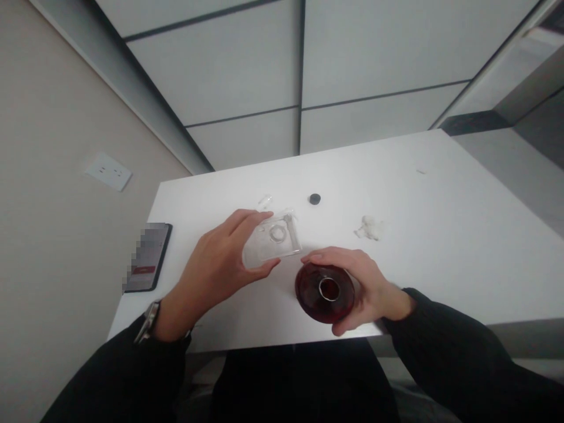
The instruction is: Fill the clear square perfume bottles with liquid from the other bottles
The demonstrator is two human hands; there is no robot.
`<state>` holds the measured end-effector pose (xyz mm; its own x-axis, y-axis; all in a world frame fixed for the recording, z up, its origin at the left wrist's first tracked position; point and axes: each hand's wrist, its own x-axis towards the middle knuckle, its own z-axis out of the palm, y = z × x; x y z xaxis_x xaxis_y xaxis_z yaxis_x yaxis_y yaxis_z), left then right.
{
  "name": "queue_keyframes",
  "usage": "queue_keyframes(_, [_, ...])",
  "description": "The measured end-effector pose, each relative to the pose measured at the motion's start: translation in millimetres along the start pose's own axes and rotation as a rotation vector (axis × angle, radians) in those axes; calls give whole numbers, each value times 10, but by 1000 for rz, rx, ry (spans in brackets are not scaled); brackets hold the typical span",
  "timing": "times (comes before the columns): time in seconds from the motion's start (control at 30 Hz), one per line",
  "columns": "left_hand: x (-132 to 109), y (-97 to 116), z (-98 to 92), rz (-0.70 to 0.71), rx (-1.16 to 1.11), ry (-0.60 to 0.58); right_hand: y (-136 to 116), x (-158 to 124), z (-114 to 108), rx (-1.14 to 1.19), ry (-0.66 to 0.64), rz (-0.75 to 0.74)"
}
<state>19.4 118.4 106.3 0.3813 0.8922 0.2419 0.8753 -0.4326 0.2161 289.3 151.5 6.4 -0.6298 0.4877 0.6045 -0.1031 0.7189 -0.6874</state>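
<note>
My left hand point(222, 258) grips the sides of a clear plastic case point(275, 238) with a raised ring on its face, thumb on the near edge and fingers on the far edge. Wrapped round a dark red glass bottle point(324, 294) with an uncapped round mouth is my right hand point(363, 282). The bottle stands upright near the table's front edge, just right of the case and apart from it. Beyond them lies a small black cap point(315, 199). Behind the case is a small clear piece point(265, 201), too faint to name.
A phone point(147, 258) lies at the left side of the white table point(440, 247). Right of centre sits a crumpled whitish scrap point(369, 228), and a thin sliver point(421, 171) lies further back. Pale cabinet panels point(247, 76) stand behind; a wall with an outlet point(108, 171) is on the left.
</note>
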Motion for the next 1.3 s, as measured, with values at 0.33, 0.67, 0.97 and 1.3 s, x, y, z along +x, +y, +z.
queue_keyframes(0.33, [-267,17,-396,32,-297,150,-1,-24,-8,43,0,31])
queue_keyframes(0.67, [-293,98,-533,216,-178,24,18,-33,29,207,0,95])
queue_keyframes(0.97, [-178,115,-571,318,-111,-51,-45,43,-28,116,-52,98])
queue_keyframes(1.3, [-94,205,-614,383,-63,-117,-20,29,-31,66,-52,72])
